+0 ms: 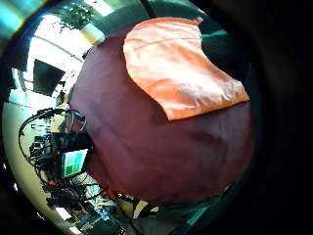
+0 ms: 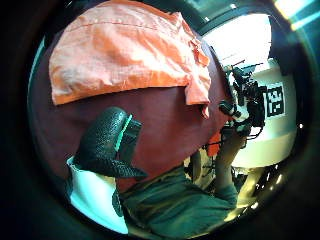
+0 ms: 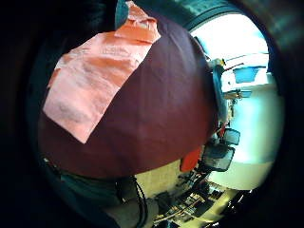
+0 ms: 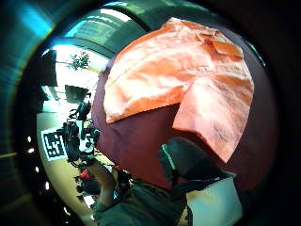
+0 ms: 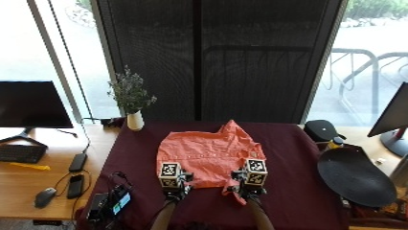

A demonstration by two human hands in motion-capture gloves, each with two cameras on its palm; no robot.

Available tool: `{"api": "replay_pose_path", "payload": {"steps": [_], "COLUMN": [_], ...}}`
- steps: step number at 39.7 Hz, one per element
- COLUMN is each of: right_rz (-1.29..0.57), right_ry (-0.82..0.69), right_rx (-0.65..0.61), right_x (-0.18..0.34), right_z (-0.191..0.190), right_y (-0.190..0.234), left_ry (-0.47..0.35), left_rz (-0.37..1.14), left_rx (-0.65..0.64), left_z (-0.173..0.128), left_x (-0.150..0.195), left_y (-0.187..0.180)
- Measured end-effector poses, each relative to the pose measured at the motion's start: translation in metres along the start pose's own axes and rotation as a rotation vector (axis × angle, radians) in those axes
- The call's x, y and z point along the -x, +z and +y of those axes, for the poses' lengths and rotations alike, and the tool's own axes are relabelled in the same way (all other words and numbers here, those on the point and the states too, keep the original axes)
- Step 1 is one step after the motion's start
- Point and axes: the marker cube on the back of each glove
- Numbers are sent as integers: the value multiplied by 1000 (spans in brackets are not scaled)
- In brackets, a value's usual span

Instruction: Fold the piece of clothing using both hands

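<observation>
A: Where was the shirt (image 5: 207, 154)?

B: Flat on the maroon tablecloth (image 5: 287, 158), mid-table, collar toward the window. Orange-salmon woven fabric, creased, with a stitched seam and a placket; one small tail hung off the near hem by the right hand (image 5: 250, 188).

A: Hands?

B: Both at the near hem, the left hand (image 5: 173, 186) beside the left corner. The left thumb-side palm view showed a textured black gloved finger (image 2: 107, 142) curled over bare tablecloth, apart from the shirt. The right one matched: a gloved finger (image 4: 186, 160) near the sleeve (image 4: 218, 110), gripping nothing.

A: Handling?

B: Probably light, limp and non-slip, with no stiffness, so it would sag. Best pinched at the hem corners or shoulder seams.
</observation>
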Motion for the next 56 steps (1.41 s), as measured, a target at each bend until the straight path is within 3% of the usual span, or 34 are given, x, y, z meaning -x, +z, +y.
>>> {"api": "replay_pose_path", "payload": {"steps": [2, 9, 16, 19, 26, 29, 31, 35, 38, 41, 44, 51, 56], "right_rz": [-51, -122, -75, -61, -88, 9, 92, 141, 119, 89, 83, 73, 8], "right_ry": [-17, -105, -132, -119, -183, -153, -100, -82, -109, -143, -189, -261, -266], "right_rx": [34, 84, 169, 170, 67, -9, -43, -51, 41, 176, 220, 227, 153], "right_x": [-2, 3, 8, 10, 25, 18, 7, 3, 2, 5, 1, -2, -1], "right_z": [-3, 1, 0, -2, -7, -15, -25, -12, 3, 26, 25, 29, 6], "right_y": [7, 12, 24, 27, 26, 31, 39, 23, 14, -2, -2, -36, -76], "left_ry": [-3, 2, 67, 79, 113, 127, 136, 129, 139, 168, 194, 196, 182], "left_rz": [29, -47, -100, -91, -183, -251, -269, -241, -213, -198, -202, -262, -227], "left_rx": [119, 293, 339, 257, -110, -256, -281, -139, -56, 29, 100, 143, 214], "left_z": [7, 11, 6, -3, -31, -40, -40, -31, -20, -1, 13, 30, 13], "left_x": [-5, -9, -15, -16, -17, -19, -18, -10, -5, -2, -1, 6, 11], "left_y": [15, 19, 32, 36, 37, 30, 31, 60, 62, 43, 25, -16, -48]}}
